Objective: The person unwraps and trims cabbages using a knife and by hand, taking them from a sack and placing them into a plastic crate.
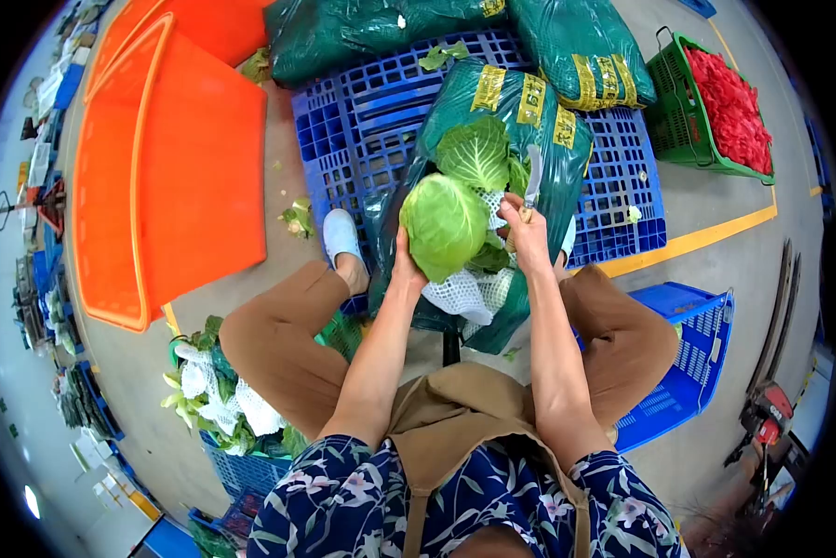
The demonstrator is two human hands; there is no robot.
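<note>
A person's left hand (pixel 407 264) clasps a green cabbage (pixel 444 228) over the near edge of a blue pallet (pixel 362 121), the right hand (pixel 528 238) closed around a knife (pixel 533 177), blade upright; trimming appears to be the step in hand. The next cut would call for a steady cabbage and a left hand clear of the edge. White netting (pixel 459 296) bunches beside it on a taped green bag (pixel 455 98). More bags (pixel 381 37) line the pallet's far edge. Orange bins (pixel 199 186) stand past its left edge, a green crate (pixel 675 116) off its right, on yellow-lined floor (pixel 697 268).
</note>
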